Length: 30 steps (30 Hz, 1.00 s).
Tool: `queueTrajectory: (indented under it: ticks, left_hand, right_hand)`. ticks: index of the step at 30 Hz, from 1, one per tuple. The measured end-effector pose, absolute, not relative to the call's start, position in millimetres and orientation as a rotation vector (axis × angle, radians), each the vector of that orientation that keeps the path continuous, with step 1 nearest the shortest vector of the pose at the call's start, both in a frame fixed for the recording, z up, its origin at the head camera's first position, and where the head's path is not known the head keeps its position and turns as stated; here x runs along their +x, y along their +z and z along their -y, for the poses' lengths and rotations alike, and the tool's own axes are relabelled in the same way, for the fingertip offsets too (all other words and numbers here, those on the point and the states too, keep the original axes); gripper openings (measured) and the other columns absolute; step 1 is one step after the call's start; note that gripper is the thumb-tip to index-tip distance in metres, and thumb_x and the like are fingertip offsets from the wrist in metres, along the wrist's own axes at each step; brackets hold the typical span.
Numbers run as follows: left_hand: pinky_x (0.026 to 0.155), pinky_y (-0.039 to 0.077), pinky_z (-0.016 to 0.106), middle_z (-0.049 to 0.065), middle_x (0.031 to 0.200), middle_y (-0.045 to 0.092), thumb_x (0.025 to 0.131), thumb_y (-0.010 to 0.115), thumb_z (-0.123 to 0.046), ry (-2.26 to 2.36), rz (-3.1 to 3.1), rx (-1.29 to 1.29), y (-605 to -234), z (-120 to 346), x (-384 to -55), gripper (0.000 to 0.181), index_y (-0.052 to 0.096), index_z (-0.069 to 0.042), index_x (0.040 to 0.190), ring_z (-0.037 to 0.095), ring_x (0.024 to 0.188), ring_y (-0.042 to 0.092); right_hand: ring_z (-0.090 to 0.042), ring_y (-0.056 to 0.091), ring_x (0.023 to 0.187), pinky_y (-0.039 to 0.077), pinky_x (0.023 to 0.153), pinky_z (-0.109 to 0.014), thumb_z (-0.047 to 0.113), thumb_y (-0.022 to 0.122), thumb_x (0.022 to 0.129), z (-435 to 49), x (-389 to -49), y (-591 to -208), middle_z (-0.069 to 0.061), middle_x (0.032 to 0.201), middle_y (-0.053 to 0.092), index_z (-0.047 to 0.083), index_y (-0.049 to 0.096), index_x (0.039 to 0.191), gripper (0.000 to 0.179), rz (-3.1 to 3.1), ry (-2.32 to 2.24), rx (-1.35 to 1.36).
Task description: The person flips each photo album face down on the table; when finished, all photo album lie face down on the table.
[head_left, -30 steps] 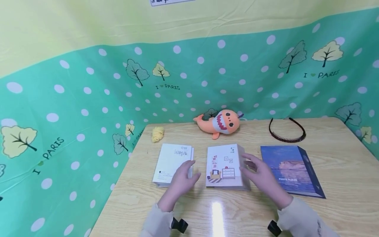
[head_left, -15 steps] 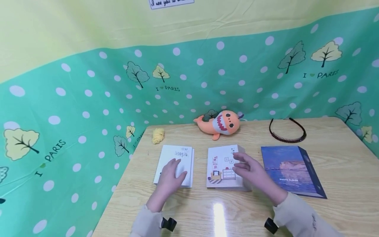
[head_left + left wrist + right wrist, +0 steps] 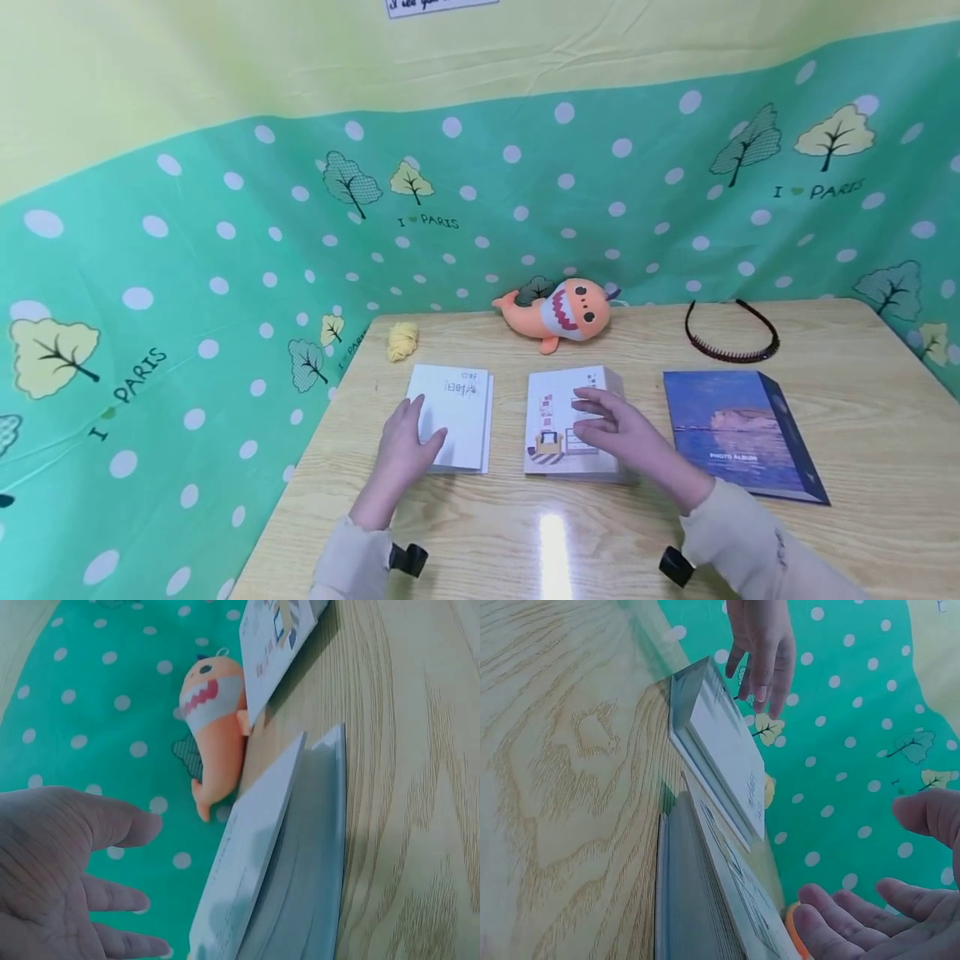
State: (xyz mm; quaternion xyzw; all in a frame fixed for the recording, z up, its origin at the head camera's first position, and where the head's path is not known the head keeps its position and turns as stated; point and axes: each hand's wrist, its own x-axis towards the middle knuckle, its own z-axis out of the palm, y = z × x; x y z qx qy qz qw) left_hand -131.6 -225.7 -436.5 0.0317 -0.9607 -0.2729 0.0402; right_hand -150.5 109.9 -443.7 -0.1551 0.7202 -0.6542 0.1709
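The left grip [image 3: 402, 450] is hovering, spread and empty, by the white book [image 3: 457, 425] near the left edge of the tabletop [image 3: 855, 400]; the right grip [image 3: 618, 429] likewise over the picture book [image 3: 555, 417], farther in. Both are looking stiff, perhaps slippery; long sides are probably offering firmest hold.

I count over my remote feed two white books [image 3: 459, 425] [image 3: 553, 421], one blue photo album [image 3: 731, 437], one orange shark plush [image 3: 558, 312], one dark headband [image 3: 731, 357], one yellow bundle [image 3: 402, 342], two hands [image 3: 402, 454] [image 3: 633, 437] and one wooden table [image 3: 885, 433].
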Motion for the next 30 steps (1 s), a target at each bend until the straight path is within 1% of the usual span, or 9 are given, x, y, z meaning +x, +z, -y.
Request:
queueTrajectory:
  ticks: [6,10,13,18,23,25,27,30]
  left_hand:
    - [0.11,0.026,0.06,0.037,0.148,0.027,0.09,0.066,-0.023,-0.869,2.97,0.102,-439,234,-134,0.073,0.032,0.007,0.147,0.052,0.136,0.028]
    - [0.109,0.028,0.061,0.038,0.147,0.028,0.089,0.067,-0.022,-0.867,2.975,0.093,-440,239,-134,0.075,0.03,0.009,0.147,0.053,0.134,0.03]
    - [0.11,0.027,0.06,0.038,0.148,0.026,0.089,0.067,-0.024,-0.884,2.989,0.108,-442,242,-133,0.077,0.028,0.008,0.148,0.053,0.135,0.028]
    - [0.111,0.026,0.059,0.037,0.151,0.021,0.09,0.067,-0.026,-0.89,3.018,0.136,-443,244,-133,0.079,0.026,0.006,0.15,0.052,0.137,0.025]
    - [0.111,0.025,0.06,0.037,0.151,0.02,0.09,0.067,-0.025,-0.873,3.036,0.162,-444,246,-132,0.079,0.026,0.006,0.15,0.052,0.137,0.024]
    - [0.111,0.025,0.06,0.036,0.152,0.019,0.09,0.067,-0.026,-0.877,3.041,0.174,-444,246,-132,0.08,0.026,0.006,0.15,0.052,0.138,0.024]
    - [0.111,0.025,0.06,0.036,0.152,0.019,0.089,0.068,-0.026,-0.875,3.043,0.176,-445,247,-131,0.081,0.025,0.006,0.15,0.052,0.137,0.024]
    - [0.111,0.025,0.059,0.036,0.152,0.019,0.089,0.068,-0.027,-0.875,3.043,0.174,-445,247,-131,0.081,0.025,0.005,0.15,0.052,0.138,0.024]
  right_hand:
    - [-0.042,0.048,0.126,0.049,0.098,-0.039,0.019,0.061,0.097,-100,-154,-443,-0.031,0.148,0.033,-0.002,0.025,0.151,0.068,-1.976,-1.826,-0.48]
    - [-0.04,0.048,0.127,0.049,0.097,-0.038,0.025,0.065,0.095,-92,-155,-444,-0.028,0.149,0.034,0.001,0.026,0.152,0.073,-1.942,-1.816,-0.462]
    - [-0.038,0.049,0.127,0.049,0.098,-0.037,0.029,0.067,0.093,-86,-156,-446,-0.026,0.15,0.035,0.004,0.029,0.151,0.074,-1.939,-1.807,-0.444]
    - [-0.038,0.048,0.127,0.049,0.097,-0.037,0.027,0.067,0.093,-79,-156,-446,-0.025,0.15,0.035,0.005,0.029,0.152,0.073,-1.925,-1.799,-0.438]
    - [-0.038,0.046,0.13,0.047,0.1,-0.038,0.028,0.067,0.093,-73,-156,-448,-0.025,0.15,0.035,0.005,0.028,0.152,0.074,-1.906,-1.791,-0.438]
    - [-0.038,0.047,0.13,0.046,0.101,-0.038,0.029,0.067,0.093,-71,-157,-450,-0.026,0.15,0.035,0.004,0.028,0.152,0.075,-1.898,-1.792,-0.448]
    - [-0.036,0.048,0.128,0.045,0.102,-0.039,0.027,0.067,0.094,-68,-156,-451,-0.026,0.15,0.035,0.004,0.028,0.152,0.074,-1.885,-1.791,-0.463]
    - [-0.035,0.049,0.127,0.046,0.101,-0.038,0.029,0.067,0.093,-63,-156,-451,-0.025,0.151,0.034,0.004,0.027,0.152,0.076,-1.878,-1.775,-0.473]
